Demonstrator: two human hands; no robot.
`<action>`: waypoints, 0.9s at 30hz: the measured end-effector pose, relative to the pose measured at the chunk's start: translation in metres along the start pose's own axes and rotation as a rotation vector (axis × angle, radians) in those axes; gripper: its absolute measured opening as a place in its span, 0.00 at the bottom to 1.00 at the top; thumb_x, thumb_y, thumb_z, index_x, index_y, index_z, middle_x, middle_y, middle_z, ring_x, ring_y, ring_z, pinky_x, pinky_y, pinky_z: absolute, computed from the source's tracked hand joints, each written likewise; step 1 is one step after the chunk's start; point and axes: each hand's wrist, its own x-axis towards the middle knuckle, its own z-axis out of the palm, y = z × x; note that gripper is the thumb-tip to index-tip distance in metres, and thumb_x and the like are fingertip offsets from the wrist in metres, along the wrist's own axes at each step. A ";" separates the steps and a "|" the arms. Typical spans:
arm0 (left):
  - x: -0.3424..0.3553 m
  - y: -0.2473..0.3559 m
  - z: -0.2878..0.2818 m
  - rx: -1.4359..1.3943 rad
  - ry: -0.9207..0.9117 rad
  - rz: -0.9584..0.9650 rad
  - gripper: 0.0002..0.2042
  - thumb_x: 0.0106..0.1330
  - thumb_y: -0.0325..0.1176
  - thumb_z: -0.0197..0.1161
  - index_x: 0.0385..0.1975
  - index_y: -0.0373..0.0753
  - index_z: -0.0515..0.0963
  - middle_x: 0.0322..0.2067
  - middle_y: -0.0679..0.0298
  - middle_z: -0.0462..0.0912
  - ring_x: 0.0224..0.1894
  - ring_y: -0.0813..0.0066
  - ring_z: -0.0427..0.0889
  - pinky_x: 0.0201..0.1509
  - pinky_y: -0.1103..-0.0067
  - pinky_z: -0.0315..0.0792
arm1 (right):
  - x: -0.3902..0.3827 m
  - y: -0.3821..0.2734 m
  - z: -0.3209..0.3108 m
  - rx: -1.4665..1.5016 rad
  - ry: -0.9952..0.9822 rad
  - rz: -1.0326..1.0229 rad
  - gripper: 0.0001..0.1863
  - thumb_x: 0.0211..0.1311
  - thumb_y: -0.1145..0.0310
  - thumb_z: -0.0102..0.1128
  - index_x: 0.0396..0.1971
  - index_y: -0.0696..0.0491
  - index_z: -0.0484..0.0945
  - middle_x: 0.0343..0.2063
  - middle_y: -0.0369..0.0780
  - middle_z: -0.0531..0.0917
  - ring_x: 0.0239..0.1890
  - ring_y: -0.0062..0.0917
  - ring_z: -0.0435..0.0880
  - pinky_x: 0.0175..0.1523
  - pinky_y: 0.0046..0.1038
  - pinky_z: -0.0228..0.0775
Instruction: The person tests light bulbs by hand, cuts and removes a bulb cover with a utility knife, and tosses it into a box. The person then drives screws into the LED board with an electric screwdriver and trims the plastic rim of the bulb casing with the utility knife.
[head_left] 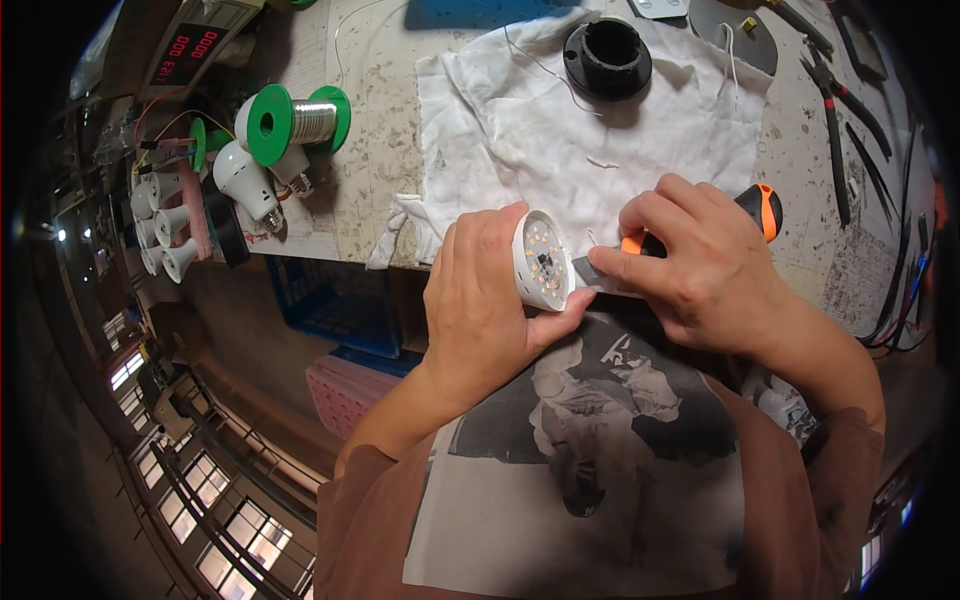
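Note:
My left hand is wrapped round a white LED bulb body, its round face with small yellow LED chips turned up and to the right. My right hand grips a utility knife with a black and orange handle. The knife's grey blade reaches the bulb's right rim, close to my left thumb; whether it touches the rim I cannot tell. Both hands are at the table's near edge, over a white cloth.
A black ring-shaped holder stands on the cloth. At left are a green solder spool, several white bulbs and a red digital display. Pliers lie at right. A blue crate sits below the table edge.

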 end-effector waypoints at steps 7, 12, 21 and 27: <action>-0.001 0.001 0.003 0.011 0.024 0.034 0.38 0.47 0.41 0.80 0.57 0.33 0.69 0.43 0.53 0.76 0.43 0.51 0.78 0.45 0.65 0.74 | 0.007 -0.011 -0.001 -0.014 -0.065 0.020 0.17 0.42 0.71 0.68 0.38 0.49 0.85 0.33 0.36 0.75 0.38 0.30 0.75 0.37 0.31 0.65; -0.001 0.004 0.002 0.037 0.026 0.014 0.38 0.47 0.42 0.80 0.56 0.32 0.69 0.43 0.52 0.76 0.42 0.51 0.77 0.44 0.65 0.74 | 0.000 -0.021 0.005 -0.137 -0.057 0.056 0.18 0.44 0.71 0.67 0.40 0.49 0.84 0.34 0.35 0.75 0.37 0.31 0.75 0.36 0.32 0.64; -0.002 0.010 0.003 0.019 -0.037 0.000 0.37 0.47 0.43 0.79 0.55 0.32 0.69 0.41 0.52 0.74 0.41 0.51 0.77 0.43 0.65 0.74 | 0.005 0.001 0.029 -0.180 0.240 0.011 0.14 0.48 0.67 0.62 0.38 0.49 0.84 0.33 0.35 0.76 0.36 0.30 0.75 0.36 0.31 0.65; -0.004 0.009 0.004 0.027 0.002 0.029 0.38 0.46 0.43 0.80 0.55 0.32 0.69 0.42 0.52 0.75 0.41 0.51 0.78 0.42 0.66 0.75 | -0.006 -0.003 0.000 0.060 0.037 0.018 0.21 0.39 0.73 0.69 0.40 0.47 0.85 0.33 0.36 0.76 0.33 0.30 0.75 0.33 0.32 0.67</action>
